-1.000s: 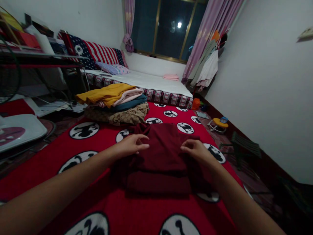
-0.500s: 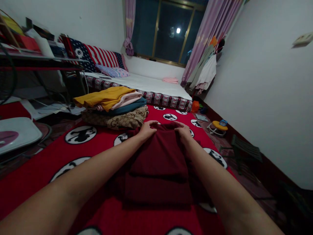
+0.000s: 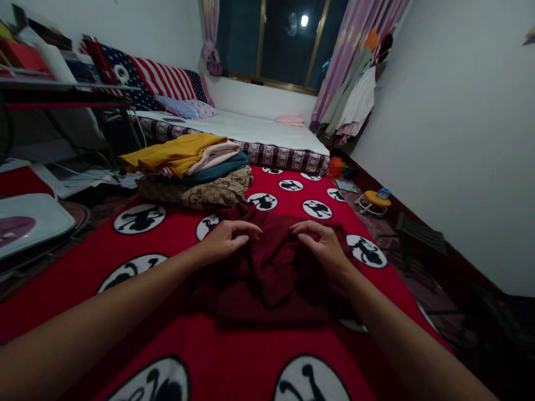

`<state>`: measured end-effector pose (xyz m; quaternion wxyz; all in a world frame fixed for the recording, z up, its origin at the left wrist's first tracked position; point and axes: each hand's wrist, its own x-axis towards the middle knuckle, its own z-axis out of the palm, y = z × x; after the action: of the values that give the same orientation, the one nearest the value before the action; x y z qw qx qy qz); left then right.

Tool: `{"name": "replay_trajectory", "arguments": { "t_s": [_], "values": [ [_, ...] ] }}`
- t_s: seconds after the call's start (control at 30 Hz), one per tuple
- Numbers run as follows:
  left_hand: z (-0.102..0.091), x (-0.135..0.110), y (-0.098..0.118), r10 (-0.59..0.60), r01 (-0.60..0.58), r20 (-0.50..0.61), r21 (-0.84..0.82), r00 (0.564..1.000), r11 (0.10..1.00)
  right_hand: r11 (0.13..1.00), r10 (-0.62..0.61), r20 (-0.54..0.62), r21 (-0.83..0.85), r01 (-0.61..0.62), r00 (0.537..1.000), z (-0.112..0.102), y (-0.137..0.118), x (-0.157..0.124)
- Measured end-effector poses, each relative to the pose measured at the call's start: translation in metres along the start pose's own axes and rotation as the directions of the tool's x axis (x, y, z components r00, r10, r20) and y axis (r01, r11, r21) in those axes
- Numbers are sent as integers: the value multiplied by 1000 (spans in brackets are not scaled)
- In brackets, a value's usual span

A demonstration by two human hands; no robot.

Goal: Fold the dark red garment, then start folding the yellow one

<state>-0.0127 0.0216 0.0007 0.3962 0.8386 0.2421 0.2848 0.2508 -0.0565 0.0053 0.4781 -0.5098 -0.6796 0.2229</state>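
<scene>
Before you spreads a red blanket (image 3: 228, 359) printed with round black-and-white motifs. On it you have a rumpled maroon garment (image 3: 273, 281) and, farther off to your left, a stack of folded clothes (image 3: 200, 171) with a brown monogrammed piece (image 3: 217, 193) lowest.

One maroon garment (image 3: 271, 278), two curtains (image 3: 212, 33) (image 3: 353, 44), one bed (image 3: 251, 125)
</scene>
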Motion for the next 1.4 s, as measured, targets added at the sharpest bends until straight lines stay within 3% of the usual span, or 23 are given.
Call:
{"name": "replay_trajectory", "arguments": {
  "t_s": [0.07,0.13,0.2,0.27,0.4,0.5,0.6,0.83,0.97,1.03,1.1,1.17,1.23,1.3,1.4],
  "values": [
    [4,-1,7,86,-102,106,156,991,983,978,-93,61,-180,102,994,9,-9,-4],
    [9,-3,11,138,-198,203,314,969,929,913,-108,67,-387,126,992,15,-11,-9],
    [14,-6,10,137,-209,197,413,971,887,843,-38,-25,-537,19,999,17,-5,-14],
    [18,-5,7,109,-141,96,449,989,883,796,60,-132,-592,-127,989,15,4,-15],
    [17,3,1,-15,71,-117,494,993,866,767,183,-161,-594,-243,970,6,17,-12],
    [14,10,-3,-103,177,-161,566,982,805,783,222,-146,-562,-265,964,2,19,-9],
    [13,14,-12,-166,231,-163,601,973,765,824,174,-134,-522,-219,976,3,21,-7],
    [5,27,-16,-136,217,-184,555,973,803,856,-33,-101,-517,-24,994,12,25,4],
    [-10,62,-9,0,145,-332,411,943,900,932,-137,-328,-363,9,935,6,20,17],
    [-14,78,-12,29,137,-416,365,909,921,936,-120,-402,-351,-32,908,1,20,23],
    [-13,86,-17,55,131,-439,383,897,915,914,-15,-368,-382,-137,930,-2,24,23],
    [-7,81,-21,101,84,-393,426,914,901,872,103,-298,-432,-231,949,-3,29,18],
    [2,67,-21,175,-40,-252,464,952,885,844,132,-249,-479,-241,959,-3,32,10],
    [12,49,-17,244,-197,-38,477,969,856,834,74,-214,-523,-178,974,0,31,1],
    [21,29,-7,285,-345,195,464,938,816,795,-36,-150,-603,-63,988,5,24,-4]
  ]
}}
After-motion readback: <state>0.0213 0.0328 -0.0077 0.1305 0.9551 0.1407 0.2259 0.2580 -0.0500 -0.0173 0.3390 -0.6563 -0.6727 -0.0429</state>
